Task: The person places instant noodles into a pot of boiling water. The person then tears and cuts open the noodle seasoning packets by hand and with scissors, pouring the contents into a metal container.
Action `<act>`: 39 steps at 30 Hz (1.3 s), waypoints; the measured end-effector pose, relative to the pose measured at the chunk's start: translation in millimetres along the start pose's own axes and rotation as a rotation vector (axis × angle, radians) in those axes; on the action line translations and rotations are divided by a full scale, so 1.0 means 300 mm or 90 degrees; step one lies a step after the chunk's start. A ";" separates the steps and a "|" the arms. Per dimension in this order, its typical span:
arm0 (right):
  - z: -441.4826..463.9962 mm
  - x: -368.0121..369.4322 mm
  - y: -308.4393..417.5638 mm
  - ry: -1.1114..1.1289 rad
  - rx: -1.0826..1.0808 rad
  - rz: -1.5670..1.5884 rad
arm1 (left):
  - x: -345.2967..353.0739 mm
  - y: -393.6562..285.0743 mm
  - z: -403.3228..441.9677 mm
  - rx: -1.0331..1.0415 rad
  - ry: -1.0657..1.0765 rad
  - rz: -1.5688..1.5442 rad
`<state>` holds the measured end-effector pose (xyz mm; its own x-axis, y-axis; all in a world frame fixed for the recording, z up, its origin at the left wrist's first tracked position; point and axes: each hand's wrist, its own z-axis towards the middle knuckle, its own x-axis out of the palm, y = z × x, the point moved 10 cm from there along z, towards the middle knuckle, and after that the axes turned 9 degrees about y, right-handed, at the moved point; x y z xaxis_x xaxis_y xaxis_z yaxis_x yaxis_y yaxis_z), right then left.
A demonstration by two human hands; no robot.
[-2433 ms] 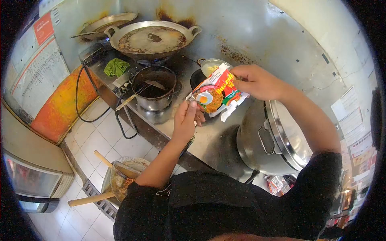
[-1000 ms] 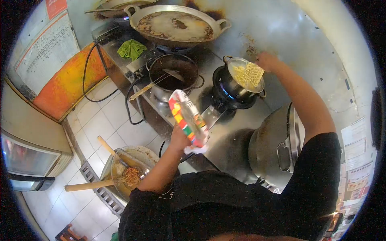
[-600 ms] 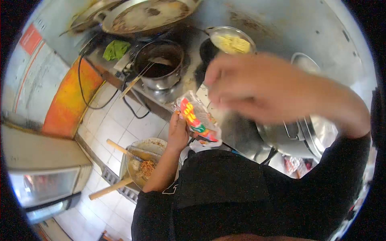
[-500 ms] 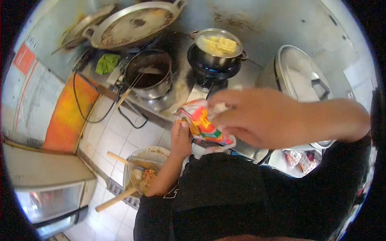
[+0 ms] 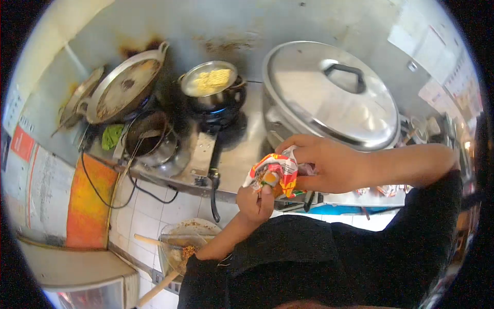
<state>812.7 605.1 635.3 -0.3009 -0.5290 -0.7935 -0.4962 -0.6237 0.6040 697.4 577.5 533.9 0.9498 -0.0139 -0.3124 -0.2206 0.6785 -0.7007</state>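
Between my two hands is a crumpled, torn-open instant noodle packet [image 5: 289,175], red, yellow and white, in front of the stove. My left hand [image 5: 252,203] grips its near left side, with the thumb at the opening. Small coloured pieces show in that opening, too unclear to name. On the right edge of the packet, my right hand [image 5: 329,164] is closed with fingers and thumb. Beyond them, a pot [image 5: 198,95] on a lit burner holds liquid and a pale yellow block of noodles [image 5: 213,80].
A large lidded steamer pot [image 5: 329,103] stands right of the burner. On the left are a dark saucepan [image 5: 154,141], a wide wok [image 5: 123,85] and a green cloth [image 5: 111,136]. Below left sits a tub [image 5: 193,226] with wooden handles sticking out.
My view has swung right, bringing more of the steamer pot into sight. My right hand, blurred beside the packet before, now grips it, and the packet's opening has turned toward me.
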 end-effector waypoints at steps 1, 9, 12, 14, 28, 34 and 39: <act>-0.075 -0.003 -0.029 -0.005 0.013 0.040 | 0.074 -0.012 0.001 -0.011 0.025 -0.037; -0.981 -0.040 -0.334 -0.232 0.057 0.166 | 0.787 -0.209 -0.083 -0.035 0.096 -0.198; -1.342 -0.018 -0.473 -0.403 0.109 0.333 | 1.093 -0.087 -0.184 -0.267 0.121 -0.483; -1.608 0.065 -0.618 -0.488 0.239 0.480 | 1.274 -0.128 -0.195 -0.336 0.154 -0.636; -2.647 0.605 -1.557 -0.848 0.805 0.238 | 1.824 -0.134 -0.346 -0.579 0.428 -0.683; -2.028 0.590 -1.136 -0.751 0.266 0.746 | 1.864 -0.088 -0.365 -0.560 0.531 -0.416; -1.721 0.647 -1.005 -0.537 0.317 0.659 | 1.860 -0.067 -0.365 -0.391 0.593 -0.219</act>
<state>1324.5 393.2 337.7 -0.9976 -0.0076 0.0690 0.0664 0.1842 0.9806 1207.5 475.7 303.4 0.5061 -0.8346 -0.2176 -0.2960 0.0689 -0.9527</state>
